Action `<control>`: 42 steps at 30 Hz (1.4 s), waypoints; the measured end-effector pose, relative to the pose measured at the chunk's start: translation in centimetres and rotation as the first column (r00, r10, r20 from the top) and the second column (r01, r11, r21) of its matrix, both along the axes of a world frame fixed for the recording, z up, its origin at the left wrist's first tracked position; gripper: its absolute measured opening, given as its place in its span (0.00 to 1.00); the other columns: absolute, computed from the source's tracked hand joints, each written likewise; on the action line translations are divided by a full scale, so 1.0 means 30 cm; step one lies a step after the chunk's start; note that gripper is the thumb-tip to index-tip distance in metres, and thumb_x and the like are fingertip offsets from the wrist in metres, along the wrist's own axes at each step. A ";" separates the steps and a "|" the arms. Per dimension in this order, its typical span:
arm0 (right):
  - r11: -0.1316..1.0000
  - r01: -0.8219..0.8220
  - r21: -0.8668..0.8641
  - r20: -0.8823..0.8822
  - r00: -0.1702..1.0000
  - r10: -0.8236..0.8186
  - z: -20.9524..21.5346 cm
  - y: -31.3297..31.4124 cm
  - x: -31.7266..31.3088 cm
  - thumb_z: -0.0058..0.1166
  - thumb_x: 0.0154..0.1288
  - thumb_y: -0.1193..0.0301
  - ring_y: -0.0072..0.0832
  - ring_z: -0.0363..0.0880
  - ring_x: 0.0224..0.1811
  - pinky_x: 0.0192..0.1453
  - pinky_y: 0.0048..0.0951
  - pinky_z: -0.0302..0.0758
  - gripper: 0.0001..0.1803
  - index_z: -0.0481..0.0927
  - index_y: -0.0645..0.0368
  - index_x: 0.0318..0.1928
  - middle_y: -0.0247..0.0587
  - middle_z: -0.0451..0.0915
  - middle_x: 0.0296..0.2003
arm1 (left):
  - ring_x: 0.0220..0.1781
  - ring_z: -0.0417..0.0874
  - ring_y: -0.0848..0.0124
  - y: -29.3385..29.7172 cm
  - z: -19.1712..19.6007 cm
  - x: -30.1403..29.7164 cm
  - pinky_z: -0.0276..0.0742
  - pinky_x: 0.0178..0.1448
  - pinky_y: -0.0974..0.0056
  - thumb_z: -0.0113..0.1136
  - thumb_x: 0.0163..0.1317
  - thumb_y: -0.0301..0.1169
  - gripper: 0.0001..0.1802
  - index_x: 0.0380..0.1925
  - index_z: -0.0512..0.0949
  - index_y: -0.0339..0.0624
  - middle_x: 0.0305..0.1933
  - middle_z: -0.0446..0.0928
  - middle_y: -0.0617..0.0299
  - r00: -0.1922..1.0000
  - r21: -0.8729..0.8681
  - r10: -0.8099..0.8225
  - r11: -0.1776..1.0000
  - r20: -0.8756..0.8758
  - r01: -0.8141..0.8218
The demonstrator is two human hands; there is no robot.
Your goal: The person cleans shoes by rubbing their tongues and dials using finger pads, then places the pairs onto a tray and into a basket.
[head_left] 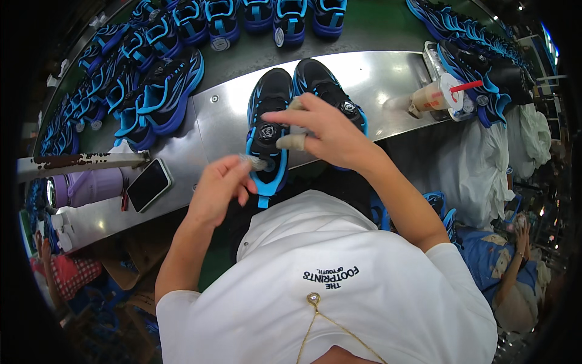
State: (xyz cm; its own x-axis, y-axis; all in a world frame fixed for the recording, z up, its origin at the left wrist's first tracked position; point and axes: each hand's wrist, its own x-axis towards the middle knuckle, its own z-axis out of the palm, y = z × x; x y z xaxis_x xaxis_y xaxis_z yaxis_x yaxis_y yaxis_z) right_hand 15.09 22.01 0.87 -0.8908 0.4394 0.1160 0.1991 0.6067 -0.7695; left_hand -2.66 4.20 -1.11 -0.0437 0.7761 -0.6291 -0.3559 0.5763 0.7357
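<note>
Two black sneakers with bright blue trim lie side by side before me, toes pointing away. The left sneaker point(271, 91) has a round dial point(267, 132) on its tongue; the right sneaker point(315, 76) carries a similar one. My left hand point(221, 185) is at the left sneaker's heel opening. Its thumb and forefinger pinch a small, translucent whitish piece point(254, 162), whose exact kind is unclear. Over the gap between the shoes reaches my right hand point(333, 130), fingers apart, tan covers on some fingers. Its forefinger passes above the left shoe's dial. Nothing shows in its grasp.
Rows of matching sneakers point(163, 91) line the green surface beyond the metal worktop point(218, 121). On the left are a phone point(150, 185), a lilac tumbler point(91, 187) and a rusty bar point(85, 165). A drink cup with red straw point(435, 96) stands right, beside a metal tray point(433, 57).
</note>
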 end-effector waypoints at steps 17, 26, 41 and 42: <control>0.992 -0.119 0.032 -0.202 0.972 0.123 -0.113 0.001 -0.066 0.64 0.53 0.71 0.37 0.74 0.32 0.39 0.31 0.74 0.13 0.82 0.57 0.41 0.42 0.70 0.35 | 0.42 0.83 0.70 0.058 -0.020 0.213 0.81 0.36 0.72 0.41 0.71 0.28 0.14 0.51 0.68 0.30 0.51 0.76 0.47 0.796 0.028 0.398 0.888 0.456 -0.460; 0.972 0.173 0.158 -0.166 0.975 -0.146 -0.055 -0.034 -0.004 0.65 0.53 0.68 0.33 0.75 0.31 0.34 0.31 0.73 0.15 0.82 0.51 0.43 0.39 0.72 0.31 | 0.35 0.81 0.71 0.071 0.065 0.207 0.79 0.38 0.72 0.45 0.69 0.29 0.16 0.52 0.69 0.32 0.45 0.78 0.49 0.823 0.058 0.358 0.904 0.441 -0.424; 0.950 0.200 0.238 0.394 0.874 -0.283 0.022 0.100 0.222 0.55 0.51 0.73 0.47 0.80 0.37 0.41 0.43 0.76 0.30 0.74 0.42 0.58 0.51 0.80 0.31 | 0.40 0.79 0.72 0.122 -0.122 0.281 0.79 0.46 0.68 0.56 0.64 0.27 0.20 0.54 0.69 0.31 0.46 0.76 0.56 0.989 0.291 0.057 0.957 -0.133 -0.016; 0.960 0.183 0.211 0.398 0.881 -0.255 0.053 0.148 0.246 0.55 0.51 0.74 0.47 0.80 0.38 0.42 0.43 0.76 0.29 0.75 0.41 0.58 0.52 0.81 0.33 | 0.40 0.79 0.72 0.125 -0.149 0.245 0.79 0.46 0.68 0.56 0.64 0.27 0.20 0.54 0.69 0.31 0.46 0.76 0.56 0.990 0.296 0.051 0.955 -0.134 -0.010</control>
State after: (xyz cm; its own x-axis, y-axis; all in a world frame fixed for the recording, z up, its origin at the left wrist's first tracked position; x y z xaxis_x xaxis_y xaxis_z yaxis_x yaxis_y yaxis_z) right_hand 22.46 26.46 2.47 -0.7551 0.6362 -0.1585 0.6221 0.6188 -0.4796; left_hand 4.68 7.96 -5.57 -0.1406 0.9224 -0.3598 -0.2527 0.3179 0.9138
